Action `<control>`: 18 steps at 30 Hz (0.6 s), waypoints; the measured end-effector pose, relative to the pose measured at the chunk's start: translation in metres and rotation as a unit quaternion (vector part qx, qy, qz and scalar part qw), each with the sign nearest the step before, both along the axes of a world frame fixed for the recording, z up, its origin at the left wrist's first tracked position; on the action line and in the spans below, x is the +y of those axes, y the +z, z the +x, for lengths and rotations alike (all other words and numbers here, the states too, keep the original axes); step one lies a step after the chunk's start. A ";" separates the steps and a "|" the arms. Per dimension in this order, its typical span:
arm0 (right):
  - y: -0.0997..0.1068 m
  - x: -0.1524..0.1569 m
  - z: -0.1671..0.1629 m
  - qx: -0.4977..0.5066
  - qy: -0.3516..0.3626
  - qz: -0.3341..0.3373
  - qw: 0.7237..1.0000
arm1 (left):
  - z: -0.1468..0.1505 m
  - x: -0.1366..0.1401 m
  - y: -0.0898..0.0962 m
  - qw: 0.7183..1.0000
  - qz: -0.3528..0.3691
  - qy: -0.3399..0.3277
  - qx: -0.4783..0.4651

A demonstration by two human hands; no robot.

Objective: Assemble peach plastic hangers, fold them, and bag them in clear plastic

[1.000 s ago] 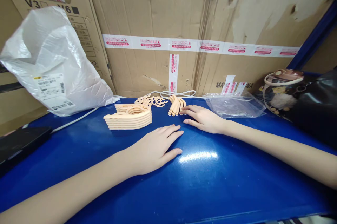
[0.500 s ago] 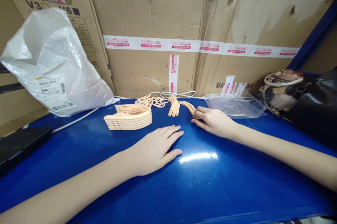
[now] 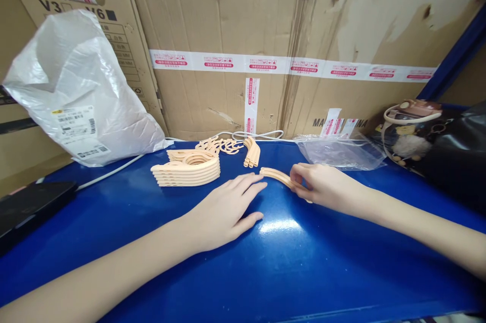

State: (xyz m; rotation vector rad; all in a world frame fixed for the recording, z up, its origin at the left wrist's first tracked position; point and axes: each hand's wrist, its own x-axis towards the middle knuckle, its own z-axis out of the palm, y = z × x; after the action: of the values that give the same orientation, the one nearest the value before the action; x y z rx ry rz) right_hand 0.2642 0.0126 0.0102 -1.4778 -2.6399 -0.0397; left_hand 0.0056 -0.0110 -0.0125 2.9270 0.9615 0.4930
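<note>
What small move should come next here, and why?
Perhaps the left hand should take the free end of the curved beige piece or pieces: that end lies close by this hand, which holds nothing, while the right hand grips nearer the other end.

Just one view here: head camera, up above desk (image 3: pixel 266 282), facing forward and down; close in, left hand (image 3: pixel 228 210) just below centre, right hand (image 3: pixel 328 185) right of centre, cardboard (image 3: pixel 216 14) across upper half, nearly square-on.

On the table (image 3: pixel 322 267), stacked parts (image 3: pixel 186 175) lie left of bundled parts (image 3: pixel 251 154).
</note>
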 end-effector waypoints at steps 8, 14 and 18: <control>0.005 -0.023 -0.020 0.085 0.142 -0.075 0.983 | 0.001 0.003 0.007 0.998 -0.022 0.054 -0.011; -0.013 -0.010 -0.021 0.167 0.153 -0.086 0.970 | -0.005 0.005 0.013 0.989 -0.101 0.106 -0.032; -0.020 -0.009 -0.020 0.201 0.158 -0.085 0.963 | -0.007 0.004 0.015 0.992 -0.084 0.094 -0.012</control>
State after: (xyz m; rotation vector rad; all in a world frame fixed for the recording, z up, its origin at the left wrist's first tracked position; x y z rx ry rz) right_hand 0.2439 0.0031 -0.0095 -0.9521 -2.5423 0.4751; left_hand -0.0019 -0.0073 0.0027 2.6911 1.2185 0.4282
